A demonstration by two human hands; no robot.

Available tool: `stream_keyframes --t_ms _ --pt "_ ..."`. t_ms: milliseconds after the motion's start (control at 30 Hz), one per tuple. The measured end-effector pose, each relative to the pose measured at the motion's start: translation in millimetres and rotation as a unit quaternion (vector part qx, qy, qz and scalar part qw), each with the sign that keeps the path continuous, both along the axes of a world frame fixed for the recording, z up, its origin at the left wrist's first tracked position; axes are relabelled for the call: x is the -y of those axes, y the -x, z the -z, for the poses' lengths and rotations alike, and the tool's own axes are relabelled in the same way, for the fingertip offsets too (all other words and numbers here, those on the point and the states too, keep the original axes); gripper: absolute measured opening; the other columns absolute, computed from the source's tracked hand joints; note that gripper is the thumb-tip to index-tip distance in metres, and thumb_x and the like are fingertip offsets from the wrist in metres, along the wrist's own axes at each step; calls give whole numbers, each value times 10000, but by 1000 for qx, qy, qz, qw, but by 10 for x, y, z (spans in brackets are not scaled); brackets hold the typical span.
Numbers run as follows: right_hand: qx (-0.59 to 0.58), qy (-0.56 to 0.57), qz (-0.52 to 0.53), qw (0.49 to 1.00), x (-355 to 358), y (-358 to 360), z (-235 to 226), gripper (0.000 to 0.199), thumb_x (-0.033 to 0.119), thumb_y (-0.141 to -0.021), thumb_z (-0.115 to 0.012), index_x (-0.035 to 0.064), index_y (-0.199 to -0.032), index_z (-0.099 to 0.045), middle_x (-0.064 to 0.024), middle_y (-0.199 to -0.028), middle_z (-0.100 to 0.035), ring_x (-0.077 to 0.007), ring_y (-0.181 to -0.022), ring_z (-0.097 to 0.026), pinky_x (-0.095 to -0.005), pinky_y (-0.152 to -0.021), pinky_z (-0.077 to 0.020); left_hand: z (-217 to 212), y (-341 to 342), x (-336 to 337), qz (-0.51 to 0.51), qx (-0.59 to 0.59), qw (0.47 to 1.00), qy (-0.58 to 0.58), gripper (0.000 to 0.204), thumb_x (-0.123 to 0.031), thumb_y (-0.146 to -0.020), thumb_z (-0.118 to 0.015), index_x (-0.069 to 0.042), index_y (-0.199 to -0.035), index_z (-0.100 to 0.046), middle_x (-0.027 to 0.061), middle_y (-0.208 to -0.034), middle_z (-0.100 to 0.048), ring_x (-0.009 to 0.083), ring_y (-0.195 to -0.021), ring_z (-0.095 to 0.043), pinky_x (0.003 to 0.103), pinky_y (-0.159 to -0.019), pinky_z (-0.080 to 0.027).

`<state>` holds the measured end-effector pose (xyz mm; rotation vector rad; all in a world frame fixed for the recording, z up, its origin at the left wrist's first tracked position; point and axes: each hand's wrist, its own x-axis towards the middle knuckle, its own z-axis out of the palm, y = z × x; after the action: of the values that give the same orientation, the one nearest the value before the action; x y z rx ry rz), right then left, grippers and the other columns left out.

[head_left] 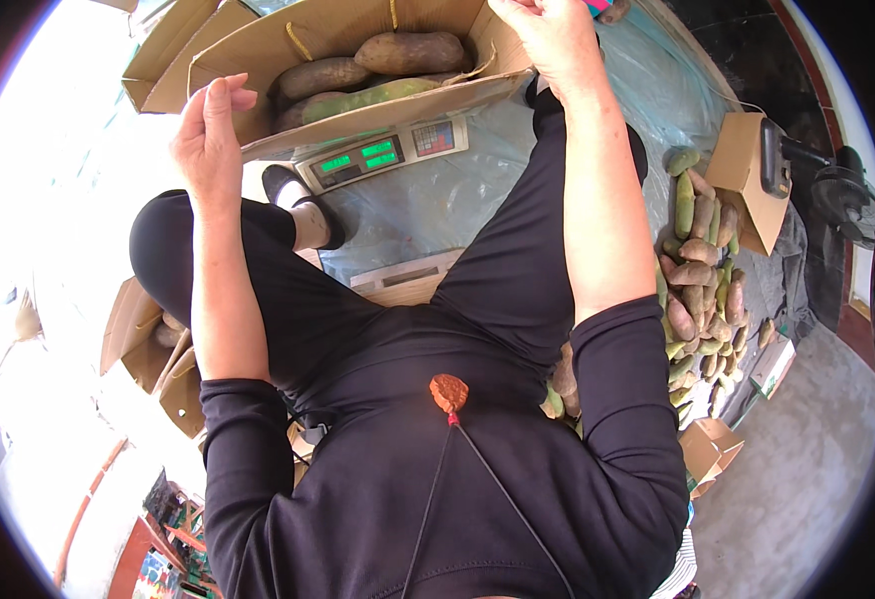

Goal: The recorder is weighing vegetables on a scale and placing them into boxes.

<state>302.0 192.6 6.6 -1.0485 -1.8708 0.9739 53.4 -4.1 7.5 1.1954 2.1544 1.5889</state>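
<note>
An open cardboard box (258, 42) stands in front of me, holding several large, long gourd-like vegetables. Two are brown (412, 52); a greener one (362, 100) lies along the near wall. My left hand (210, 140) is at the box's near left corner, thumb and fingers closed together; what they pinch, if anything, is too small to make out. Over the box's right end is my right hand (554, 40), its fingers closed and partly cut off by the upper edge. Under the box, a digital scale (387, 152) shows lit green displays.
Many similar green and brown vegetables (702, 270) lie heaped on my right, beside a small cardboard box (747, 175) and a black fan (847, 195). Plastic sheeting (427, 210) covers the floor between my legs. Another open carton (153, 369) stands on my left.
</note>
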Motion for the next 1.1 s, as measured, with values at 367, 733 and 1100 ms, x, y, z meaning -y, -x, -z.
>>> stream_keyframes --t_ms 367,733,1100 --pt "-78 138 -37 987 -57 42 4 314 110 -842 -667 -7 -1128 -612 -78 -1060 -644 -133 -981 -596 -260 -886 -457 11 70 49 62 -72 995 14 211 -154 -934 -510 -29 -961 -677 46 -823 -666 124 -796 -624 255 -753 -482" --pt "-19 171 -49 984 -104 87 113 294 208 -892 -633 81 -1155 -602 25 -1015 -643 -47 -895 -578 -196 -743 -411 -528 253 733 7 -214 977 -23 206 -279 -847 -621 -81 -842 -679 90 -758 -635 283 -743 -624 366 -668 -500" --pt "-10 189 -32 981 -190 113 176 296 236 -894 -631 113 -1161 -593 13 -1034 -639 -70 -926 -579 -213 -748 -416 95 335 3254 -300 -255 900 188 168 -151 -817 -641 -44 -945 -664 121 -950 -641 307 -927 -589 381 -817 -464"
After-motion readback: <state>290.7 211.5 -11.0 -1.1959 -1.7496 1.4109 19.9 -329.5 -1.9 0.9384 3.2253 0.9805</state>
